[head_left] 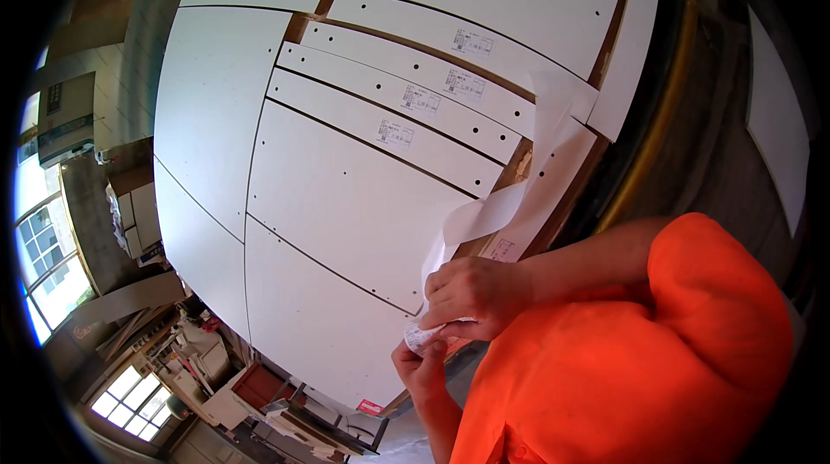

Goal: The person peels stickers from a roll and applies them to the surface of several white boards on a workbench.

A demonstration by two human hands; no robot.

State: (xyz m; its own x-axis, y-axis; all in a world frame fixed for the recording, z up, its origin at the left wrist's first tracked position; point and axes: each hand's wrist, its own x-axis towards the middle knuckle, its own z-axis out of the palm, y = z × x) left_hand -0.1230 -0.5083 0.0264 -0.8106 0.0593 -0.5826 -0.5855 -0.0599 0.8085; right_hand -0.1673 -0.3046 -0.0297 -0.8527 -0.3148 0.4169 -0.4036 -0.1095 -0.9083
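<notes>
My right hand [474,295] is closed on a long white strip of label paper [486,215], fingers bent over it. The strip loops away from the hand and trails up across the boards. Just below, my left hand [421,371] pinches a white printed label [418,339] between thumb and fingers, close against the right hand's fingertips. Whether this label is still joined to the strip cannot be made out. Both hands are over the near edge of a stack of white panels [346,230]. Several narrow drilled boards [393,88] on top carry printed stickers [421,102].
A black and yellow rail [650,161] runs along the stack's right side. Beyond it a white panel [776,122] leans. To the left are windows [54,248], stacked boards and clutter. A small red and white tag [370,407] sits at the stack's lower corner.
</notes>
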